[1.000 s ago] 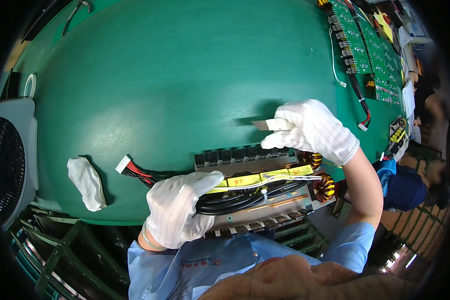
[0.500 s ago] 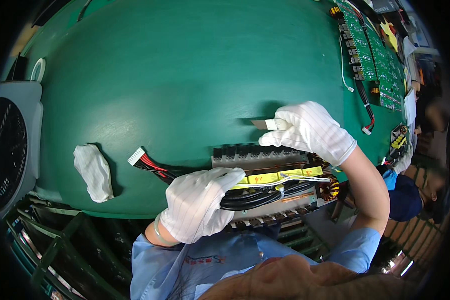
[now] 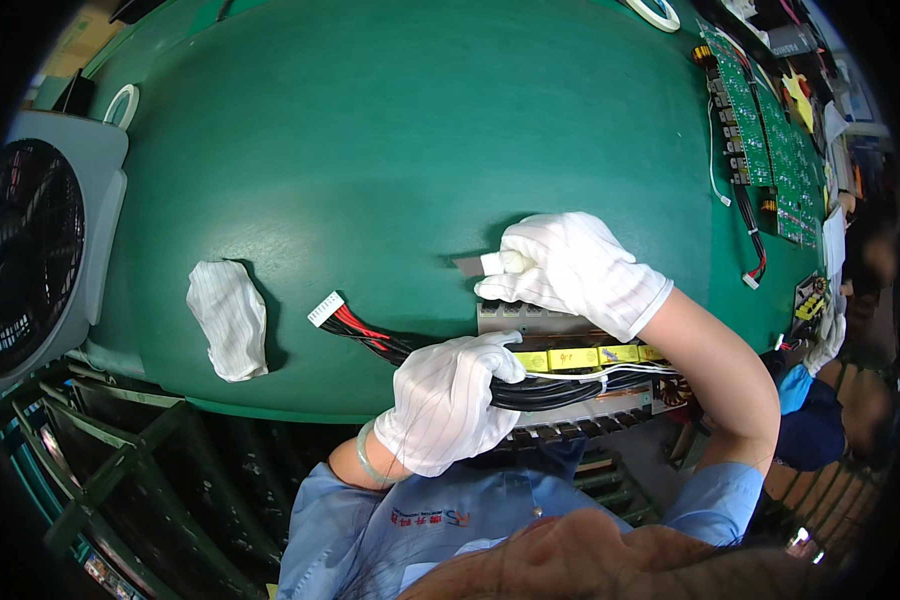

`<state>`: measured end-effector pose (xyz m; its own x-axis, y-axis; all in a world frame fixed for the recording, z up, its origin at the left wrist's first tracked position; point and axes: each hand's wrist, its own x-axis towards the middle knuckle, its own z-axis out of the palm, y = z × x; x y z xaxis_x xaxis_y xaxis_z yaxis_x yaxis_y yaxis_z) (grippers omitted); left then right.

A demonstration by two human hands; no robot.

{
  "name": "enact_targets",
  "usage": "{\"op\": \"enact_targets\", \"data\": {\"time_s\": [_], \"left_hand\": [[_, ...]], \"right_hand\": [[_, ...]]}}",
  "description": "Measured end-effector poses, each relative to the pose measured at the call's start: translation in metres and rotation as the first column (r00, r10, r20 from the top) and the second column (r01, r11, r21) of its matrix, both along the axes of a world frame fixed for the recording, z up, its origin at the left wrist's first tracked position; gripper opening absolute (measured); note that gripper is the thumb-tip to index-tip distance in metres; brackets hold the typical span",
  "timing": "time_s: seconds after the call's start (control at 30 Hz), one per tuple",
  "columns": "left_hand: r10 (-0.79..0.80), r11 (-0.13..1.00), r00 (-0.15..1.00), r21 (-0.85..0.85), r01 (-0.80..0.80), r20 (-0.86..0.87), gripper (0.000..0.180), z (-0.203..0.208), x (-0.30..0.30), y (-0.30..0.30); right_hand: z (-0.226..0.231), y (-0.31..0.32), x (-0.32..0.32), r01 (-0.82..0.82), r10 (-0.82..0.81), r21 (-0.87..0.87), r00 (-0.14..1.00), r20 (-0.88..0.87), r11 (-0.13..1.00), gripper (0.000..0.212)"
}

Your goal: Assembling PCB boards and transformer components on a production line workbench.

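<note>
Green counter (image 3: pixel 390 130) fills the middle; grey-housed fan (image 3: pixel 35 240) at 9 o'clock, green circuit boards (image 3: pixel 770 160) off at 2, presumably parked there to leave working room. From where I stand, the circuit assembly (image 3: pixel 582 357) sits toward 4 o'clock, at the counter's near edge, right against the wearer, probably for easy reach.

Left hand (image 3: pixel 455 405), gloved, at 6 o'clock: fingers curled closed around the assembly's left end and its black cables (image 3: pixel 560 394), thumb laid by the yellow blocks (image 3: pixel 533 361). Looks like a steadying hold. Cable tail runs out toward 9, white connector (image 3: pixel 325 309) lying free on the counter, likely so it doesn't get in the way.

Right hand (image 3: pixel 570 272), gloved, at 3 o'clock: fingers pinched shut on a thin grey blade-like piece (image 3: pixel 469 266) with a white wrap, tip pointing to 9, away from the left hand, maybe for safety. Lower fingers are over the assembly's far edge; contact, can't tell.

Crumpled white cloth piece (image 3: pixel 228 320) at 9, well apart from both hands.
</note>
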<state>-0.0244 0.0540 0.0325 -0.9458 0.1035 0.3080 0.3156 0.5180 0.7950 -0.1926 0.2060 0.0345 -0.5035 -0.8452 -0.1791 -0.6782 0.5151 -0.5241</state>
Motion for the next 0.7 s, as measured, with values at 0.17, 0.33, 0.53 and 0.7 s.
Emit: {"op": "enact_targets", "data": {"time_s": [0.17,0.33,0.53,0.7], "left_hand": [[0.005,1.000,1.000,0.009,-0.005,0.001,0.047,-0.003,-0.001,0.000],[0.014,1.000,1.000,0.004,-0.014,-0.004,0.046,0.003,-0.007,-0.001],[0.034,0.999,0.999,-0.020,-0.034,0.030,0.038,0.011,-0.013,0.001],[0.060,0.997,0.997,-0.042,-0.058,0.056,0.035,0.010,-0.014,0.002]], "right_hand": [[-0.004,-0.002,-0.008,0.098,-0.082,0.194,0.993,-0.088,0.976,0.047],[0.004,0.012,-0.021,0.207,-0.208,0.023,0.968,0.138,0.978,0.047],[0.008,0.006,-0.019,0.070,-0.094,0.144,0.981,0.170,0.987,0.050],[-0.007,0.010,-0.015,-0.015,-0.002,0.090,0.983,0.184,0.996,0.034]]}}
